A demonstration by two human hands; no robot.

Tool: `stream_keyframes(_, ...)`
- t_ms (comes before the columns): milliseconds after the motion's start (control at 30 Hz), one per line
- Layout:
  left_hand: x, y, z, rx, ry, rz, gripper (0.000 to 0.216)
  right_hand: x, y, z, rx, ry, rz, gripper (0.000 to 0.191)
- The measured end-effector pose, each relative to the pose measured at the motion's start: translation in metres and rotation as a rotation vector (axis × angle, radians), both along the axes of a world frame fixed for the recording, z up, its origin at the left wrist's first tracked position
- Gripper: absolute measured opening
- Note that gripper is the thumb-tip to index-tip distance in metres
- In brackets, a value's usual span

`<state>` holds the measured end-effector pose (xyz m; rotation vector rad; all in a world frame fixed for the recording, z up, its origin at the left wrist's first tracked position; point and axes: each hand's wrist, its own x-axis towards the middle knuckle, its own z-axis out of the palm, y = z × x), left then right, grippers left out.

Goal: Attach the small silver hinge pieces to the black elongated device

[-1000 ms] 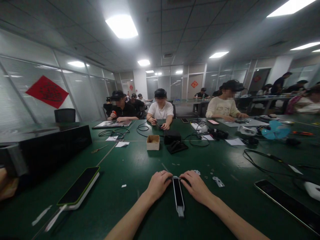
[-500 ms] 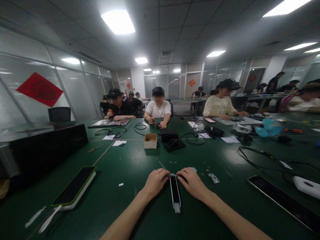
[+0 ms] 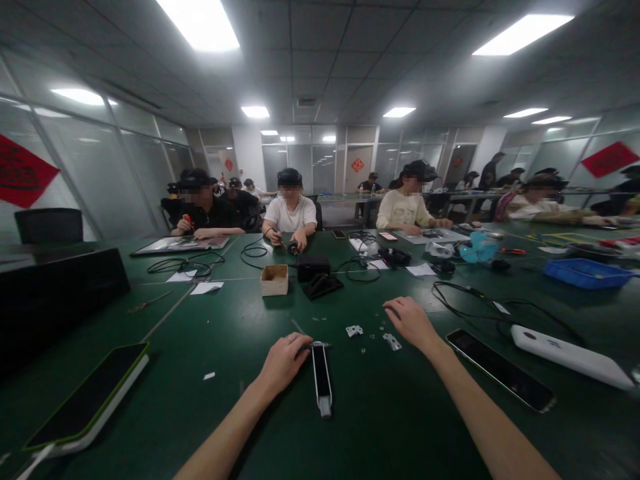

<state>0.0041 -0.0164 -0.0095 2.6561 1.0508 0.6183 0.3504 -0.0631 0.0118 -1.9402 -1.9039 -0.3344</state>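
- The left hand [image 3: 284,360] is seen with its fingers curled against the far end of the narrow black device [image 3: 321,375]. The device lies flat on the green table [image 3: 380,433], lengthwise toward the person. Whether that end is pinched or merely touched cannot be told.
- Only one end is steadied, so the device could be pivoted or slid sideways if it were pressed off-centre.
- The right hand [image 3: 411,320] is held open, palm down, with nothing gripped. It is just beyond a small metal bracket [image 3: 392,341], and a second bracket [image 3: 354,330] and some tiny loose parts [image 3: 373,332] lie between the two hands.
- These pieces could be brushed and scattered by the wrist or forearm, and the smallest would probably be lost against the dark surface.
- A dark phone [image 3: 500,369] lies just beside the right forearm and could be pushed askew by a careless sweep.
- Further out lies a white oblong device [image 3: 570,357], which could be knocked if the phone were shoved toward it.
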Motion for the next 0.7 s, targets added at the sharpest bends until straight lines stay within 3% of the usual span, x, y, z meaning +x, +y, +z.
stream_keyframes(233,0.001,-0.002,0.004,-0.020,0.011,0.007,0.024,0.004,-0.002,0.002,-0.125,0.020,-0.013,0.024)
stream_keyframes(500,0.000,0.001,0.000,-0.030,0.007,0.009,0.024,-0.048,-0.002,-0.008,-0.223,0.099,0.268,0.025)
stream_keyframes(700,0.000,0.002,-0.001,-0.001,0.002,-0.004,0.025,-0.058,0.000,-0.008,-0.158,0.105,0.301,0.022)
